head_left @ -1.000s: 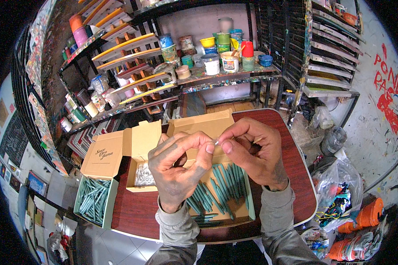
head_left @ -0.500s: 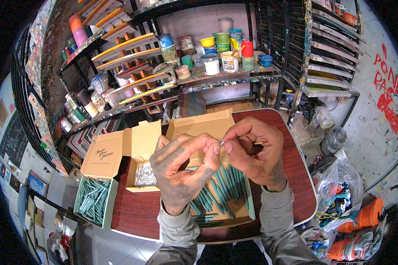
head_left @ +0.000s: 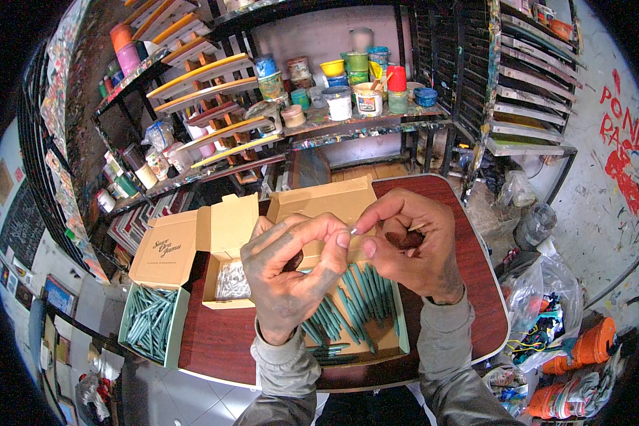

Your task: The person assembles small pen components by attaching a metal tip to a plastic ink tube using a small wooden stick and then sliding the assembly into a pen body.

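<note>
My left hand [head_left: 295, 273] is closed in a pinch, a tiny whitish piece [head_left: 353, 231] sticking out between its thumb and forefinger. My right hand [head_left: 412, 248] faces it, thumb and forefinger parted. The right forefinger's tip is at the piece or just beside it; its other fingers curl inward, and whether they hide anything cannot be made out. Below both hands lies an open cardboard box [head_left: 405, 346] with rows of slim teal pen-like sticks [head_left: 366, 298]. Left of it, a smaller box [head_left: 209, 287] holds many small clear-white pieces [head_left: 233, 282].
Another open box [head_left: 169, 264] at the table's left is full of teal sticks [head_left: 151, 314]. The boxes are on a dark red table [head_left: 476, 312]. Behind it are shelves of paint tubs [head_left: 339, 104]. To the right stand a drying rack [head_left: 532, 92] and plastic bags [head_left: 547, 298].
The right thumb has dropped away from the forefinger, loosening its pinch at the tiny piece. The left hand keeps its pinch nearly in place. The boxes have not moved.
</note>
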Motion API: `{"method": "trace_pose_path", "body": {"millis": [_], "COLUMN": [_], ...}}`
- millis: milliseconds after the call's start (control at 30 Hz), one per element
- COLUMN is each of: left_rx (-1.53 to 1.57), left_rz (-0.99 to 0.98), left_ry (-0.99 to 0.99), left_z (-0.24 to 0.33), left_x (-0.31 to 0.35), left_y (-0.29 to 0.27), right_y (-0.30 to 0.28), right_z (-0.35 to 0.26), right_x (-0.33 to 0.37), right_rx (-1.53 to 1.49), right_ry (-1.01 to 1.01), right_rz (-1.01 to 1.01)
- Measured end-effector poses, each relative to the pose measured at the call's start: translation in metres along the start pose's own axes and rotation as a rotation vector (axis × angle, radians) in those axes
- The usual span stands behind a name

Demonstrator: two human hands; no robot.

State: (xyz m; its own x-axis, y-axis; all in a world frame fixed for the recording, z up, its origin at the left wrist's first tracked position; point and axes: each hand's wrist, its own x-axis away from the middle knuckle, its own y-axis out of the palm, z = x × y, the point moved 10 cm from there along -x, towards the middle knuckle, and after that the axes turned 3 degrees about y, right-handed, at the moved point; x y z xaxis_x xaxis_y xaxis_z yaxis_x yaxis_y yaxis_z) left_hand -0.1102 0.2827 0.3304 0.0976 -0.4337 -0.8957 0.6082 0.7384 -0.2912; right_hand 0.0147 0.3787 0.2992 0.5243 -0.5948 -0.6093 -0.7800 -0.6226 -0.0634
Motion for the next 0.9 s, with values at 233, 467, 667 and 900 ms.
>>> {"method": "trace_pose_path", "body": {"millis": [233, 467, 667, 900], "left_rx": [0.005, -0.008, -0.052, -0.044], "left_rz": [0.001, -0.005, -0.014, -0.036], "left_ry": [0.007, 0.037, 0.075, 0.079], "left_z": [0.004, 0.006, 0.011, 0.012], "left_x": [-0.001, -0.001, -0.002, -0.002], "left_y": [0.001, 0.002, 0.003, 0.005], "right_y": [-0.001, -0.002, -0.004, -0.004], "right_z": [0.004, 0.005, 0.003, 0.004], "right_x": [0.0, -0.001, 0.0, 0.0], "right_rx": [-0.066, -0.044, -0.012, -0.045], "right_ry": [0.01, 0.0, -0.016, 0.002], "right_rz": [0.029, 0.041, 0.066, 0.056]}}
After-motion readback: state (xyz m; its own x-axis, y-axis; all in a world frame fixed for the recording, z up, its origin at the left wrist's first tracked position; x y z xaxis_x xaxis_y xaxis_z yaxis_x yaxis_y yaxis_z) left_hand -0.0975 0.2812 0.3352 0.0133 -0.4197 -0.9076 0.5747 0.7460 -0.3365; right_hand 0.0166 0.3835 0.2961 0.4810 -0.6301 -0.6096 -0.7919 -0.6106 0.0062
